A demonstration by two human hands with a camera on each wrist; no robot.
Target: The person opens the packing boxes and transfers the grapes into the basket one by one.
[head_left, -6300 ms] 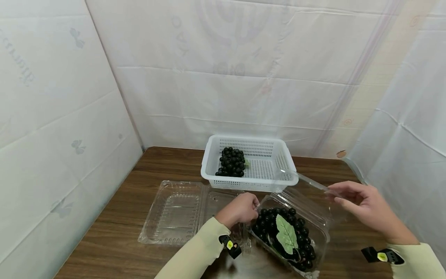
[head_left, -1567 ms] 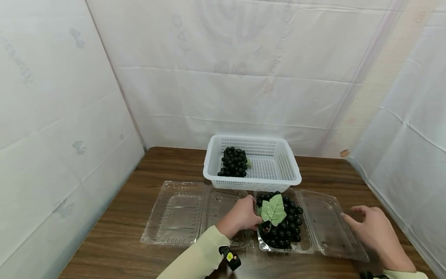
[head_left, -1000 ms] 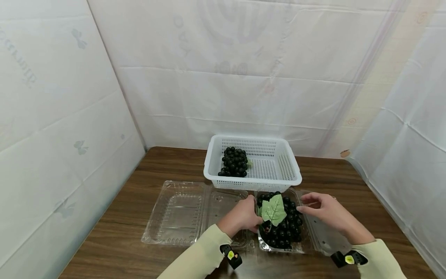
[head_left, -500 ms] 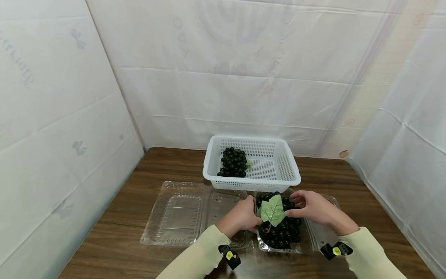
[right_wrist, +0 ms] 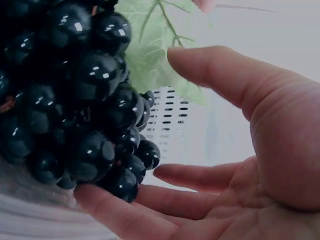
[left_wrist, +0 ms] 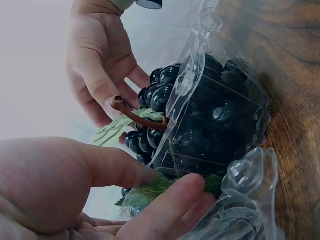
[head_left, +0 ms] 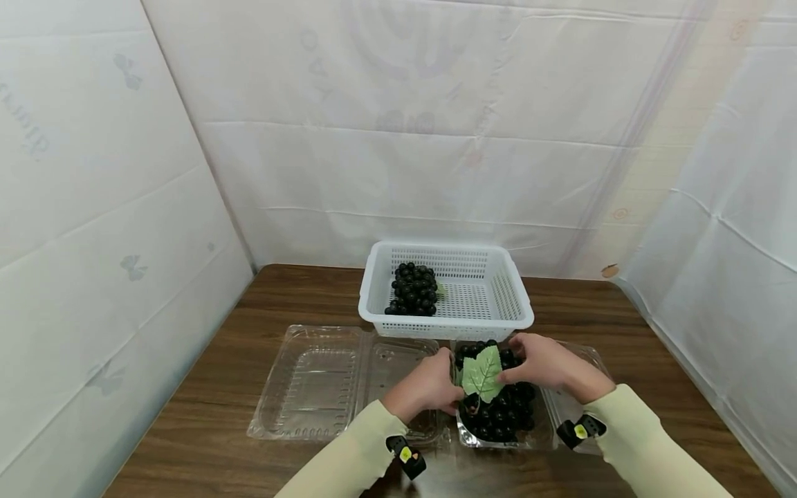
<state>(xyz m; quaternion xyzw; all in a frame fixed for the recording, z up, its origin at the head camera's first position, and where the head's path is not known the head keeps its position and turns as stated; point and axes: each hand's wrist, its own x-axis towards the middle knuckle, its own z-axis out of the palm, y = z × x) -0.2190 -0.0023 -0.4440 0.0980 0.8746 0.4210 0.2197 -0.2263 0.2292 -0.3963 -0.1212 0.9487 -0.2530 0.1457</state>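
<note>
A bunch of dark grapes (head_left: 501,418) with a green leaf (head_left: 481,373) lies in the right-hand clear plastic clamshell container (head_left: 548,432). My left hand (head_left: 428,385) pinches that container's left wall between thumb and fingers; a lower leaf is at the fingertips in the left wrist view. My right hand (head_left: 548,366) reaches over the grapes from the right. In the right wrist view its thumb (right_wrist: 215,65) meets the leaf, while the extended fingers (right_wrist: 125,212) spread beside and under the grapes. A brown stem (left_wrist: 142,119) sticks up beside the container wall.
A white slotted basket (head_left: 451,324) stands at the back with another bunch of grapes (head_left: 413,290) in its left part. To the left lies a second opened clear clamshell container (head_left: 317,380). The right container's lid lies flat, partly under my right arm. White sheets surround the wooden table (head_left: 205,415).
The right container was turned straight and its lid, earlier held up by my right hand, now lies flat. My right hand then moved left onto the grapes. My left hand stayed at the container wall.
</note>
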